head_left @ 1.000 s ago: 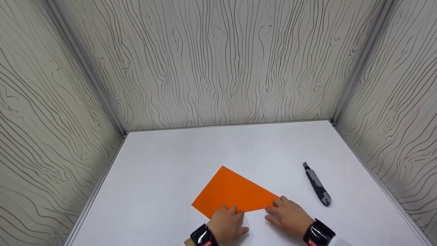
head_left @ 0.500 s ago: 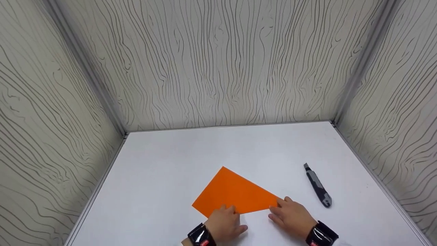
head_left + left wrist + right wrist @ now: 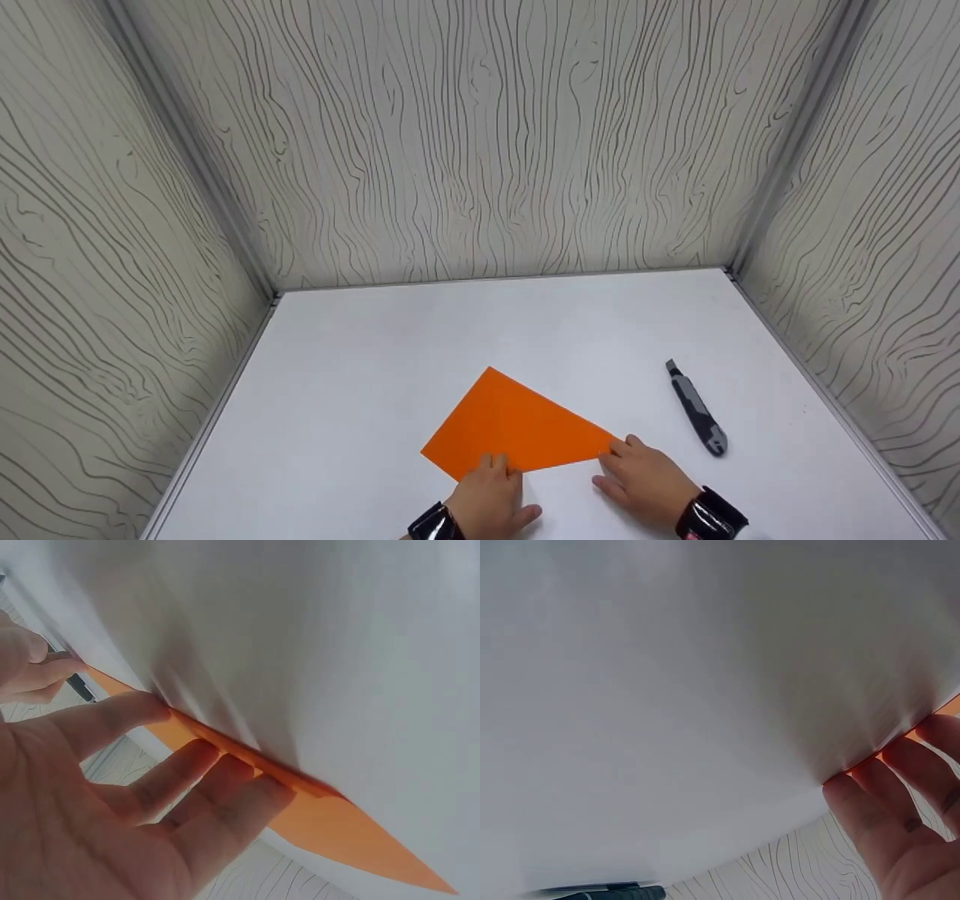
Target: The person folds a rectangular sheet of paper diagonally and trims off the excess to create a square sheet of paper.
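Note:
A folded sheet of orange paper [image 3: 521, 424] lies flat on the white tabletop in the head view, its near edge toward me. On that edge rest the fingertips of my left hand [image 3: 491, 496], thumb held out to the side off the paper. The left wrist view shows those fingers [image 3: 225, 821] extended along the folded edge. My right hand [image 3: 651, 484] presses its fingertips on the paper's narrow right corner, covering the tip. Seen from the right wrist, its fingers [image 3: 877, 806] line up along the thin orange edge.
A black and grey utility knife [image 3: 697, 409] lies right of the paper, beyond the right hand, its blade end pointing away. Wood-grain patterned panels [image 3: 480, 150] stand at the back and both sides of the white table [image 3: 360, 352].
My right hand has slid slightly right along the edge toward the corner. The left hand has shifted a little to the left, its fingers closer together. Paper and knife stay nearly in place.

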`<action>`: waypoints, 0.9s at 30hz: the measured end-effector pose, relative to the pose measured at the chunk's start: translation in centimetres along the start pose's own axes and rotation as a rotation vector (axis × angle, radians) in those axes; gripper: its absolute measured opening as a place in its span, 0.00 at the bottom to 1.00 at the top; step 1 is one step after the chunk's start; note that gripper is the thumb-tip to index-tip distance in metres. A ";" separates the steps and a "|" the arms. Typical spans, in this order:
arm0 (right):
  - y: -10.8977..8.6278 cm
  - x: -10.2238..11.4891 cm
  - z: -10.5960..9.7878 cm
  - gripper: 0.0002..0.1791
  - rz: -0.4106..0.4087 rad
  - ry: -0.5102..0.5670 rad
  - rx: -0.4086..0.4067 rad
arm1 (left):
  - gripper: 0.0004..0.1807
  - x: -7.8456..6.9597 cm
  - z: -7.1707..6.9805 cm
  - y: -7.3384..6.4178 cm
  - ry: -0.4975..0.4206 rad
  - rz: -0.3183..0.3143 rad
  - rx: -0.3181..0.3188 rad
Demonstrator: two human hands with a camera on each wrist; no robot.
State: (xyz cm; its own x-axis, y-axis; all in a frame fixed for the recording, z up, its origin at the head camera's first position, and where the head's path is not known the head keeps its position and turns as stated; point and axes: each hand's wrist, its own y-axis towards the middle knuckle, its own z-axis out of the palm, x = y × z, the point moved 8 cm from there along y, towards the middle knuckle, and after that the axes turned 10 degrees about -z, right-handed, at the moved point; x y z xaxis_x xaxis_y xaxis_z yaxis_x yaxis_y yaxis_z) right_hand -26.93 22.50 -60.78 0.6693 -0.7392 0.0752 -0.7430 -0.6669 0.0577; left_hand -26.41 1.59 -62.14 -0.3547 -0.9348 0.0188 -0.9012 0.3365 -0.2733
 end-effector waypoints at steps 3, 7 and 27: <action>0.0 -0.1 0.2 0.24 0.006 0.012 0.007 | 0.39 0.0 0.2 -0.1 0.037 -0.016 0.018; 0.0 -0.3 0.3 0.21 0.017 0.021 -0.003 | 0.36 0.5 0.2 -0.3 0.009 -0.050 0.055; -0.1 -1.0 -0.2 0.17 0.043 0.077 -0.032 | 0.35 1.4 0.1 -0.8 -0.121 -0.085 0.062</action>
State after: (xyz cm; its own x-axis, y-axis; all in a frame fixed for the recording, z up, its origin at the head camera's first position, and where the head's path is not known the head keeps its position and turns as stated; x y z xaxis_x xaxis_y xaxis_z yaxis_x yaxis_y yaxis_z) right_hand -27.51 23.31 -60.66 0.6353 -0.7567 0.1546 -0.7716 -0.6304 0.0849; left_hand -26.18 -0.04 -61.96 -0.2420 -0.9677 -0.0707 -0.9080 0.2516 -0.3350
